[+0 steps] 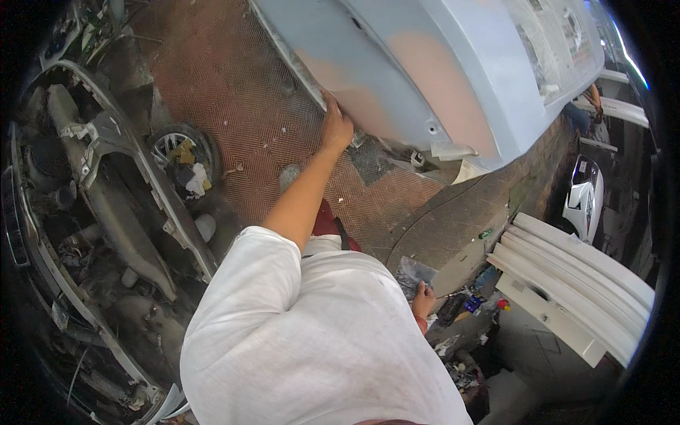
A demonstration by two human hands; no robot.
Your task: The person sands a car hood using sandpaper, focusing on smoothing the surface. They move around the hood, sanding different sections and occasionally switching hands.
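Observation:
A light blue-grey car body (418, 42) with pinkish patches fills the top of the view. My left arm stretches out to it. My left hand (336, 129) is closed on the lower edge of the car's side panel (358, 99), beside a pink patch; some of its fingers are hidden. Low at my right side, my right hand (423, 301) grips a crumpled clear plastic bag (414, 275). What the bag contains is too small to make out.
At left lies a stripped vehicle frame (142, 177), beside a wheel (185, 152) with scraps on it. White ribbed panels (574, 276) stand at right near loose litter (471, 304). Another person (584, 117) and a white car (584, 195) are farther right. The floor (234, 92) is patterned red tile.

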